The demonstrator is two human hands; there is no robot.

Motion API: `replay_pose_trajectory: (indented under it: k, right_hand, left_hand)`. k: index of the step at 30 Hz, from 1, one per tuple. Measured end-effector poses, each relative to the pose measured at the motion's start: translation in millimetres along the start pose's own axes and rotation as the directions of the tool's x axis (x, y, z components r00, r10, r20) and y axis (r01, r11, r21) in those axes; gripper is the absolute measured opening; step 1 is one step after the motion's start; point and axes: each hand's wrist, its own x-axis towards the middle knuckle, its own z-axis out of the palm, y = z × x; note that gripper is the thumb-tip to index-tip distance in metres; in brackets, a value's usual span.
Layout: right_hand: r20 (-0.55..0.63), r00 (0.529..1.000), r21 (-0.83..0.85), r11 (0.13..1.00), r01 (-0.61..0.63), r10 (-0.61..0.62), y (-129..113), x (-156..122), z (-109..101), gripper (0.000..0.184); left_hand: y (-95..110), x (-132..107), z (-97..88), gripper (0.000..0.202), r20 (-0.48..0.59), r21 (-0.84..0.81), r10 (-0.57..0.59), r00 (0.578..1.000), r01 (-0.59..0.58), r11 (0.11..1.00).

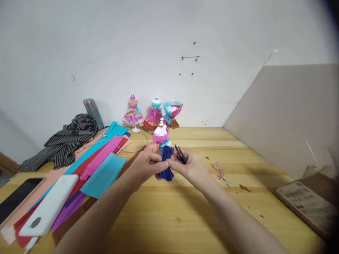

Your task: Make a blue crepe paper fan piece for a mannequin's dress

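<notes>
A small white mannequin doll with a pink band and a dark blue pleated paper skirt stands over the wooden table. My left hand pinches the blue paper from the left. From the right, my right hand pinches it as well and also carries a pair of dark scissors between its fingers. The two hands meet at the skirt, fingers closed.
Coloured paper sheets lie at left under a white power bank with a cable, beside a black phone. Three dressed dolls, a grey flask and striped cloth stand at the back. A cardboard box sits right.
</notes>
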Motion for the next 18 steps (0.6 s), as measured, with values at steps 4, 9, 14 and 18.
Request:
replay_pose_trajectory:
  k: [4, 9, 14, 18]
  right_hand:
    - [0.088, 0.996, 0.065, 0.997, -0.040, 0.034, 4.2, -5.7, 2.6, 0.037]
    - [0.260, 0.958, 0.188, 0.966, -0.176, 0.124, 26.7, -28.1, 9.2, 0.035]
    - [0.337, 0.917, 0.198, 0.936, -0.291, 0.214, 57.7, -51.3, 20.5, 0.033]
    - [0.350, 0.912, 0.218, 0.929, -0.299, 0.212, 68.4, -55.5, 19.5, 0.035]
  left_hand:
    - [-10.9, -3.7, -6.8, 0.037, 0.046, -0.025, -0.119, 0.992, 0.120, 0.992]
    - [-39.3, -17.5, -6.3, 0.041, 0.068, -0.089, -0.290, 0.955, 0.295, 0.951]
    - [-75.8, -26.0, 1.9, 0.045, 0.121, -0.031, -0.447, 0.886, 0.454, 0.891]
    - [-85.7, -27.5, 4.8, 0.046, 0.157, -0.131, -0.490, 0.857, 0.510, 0.850]
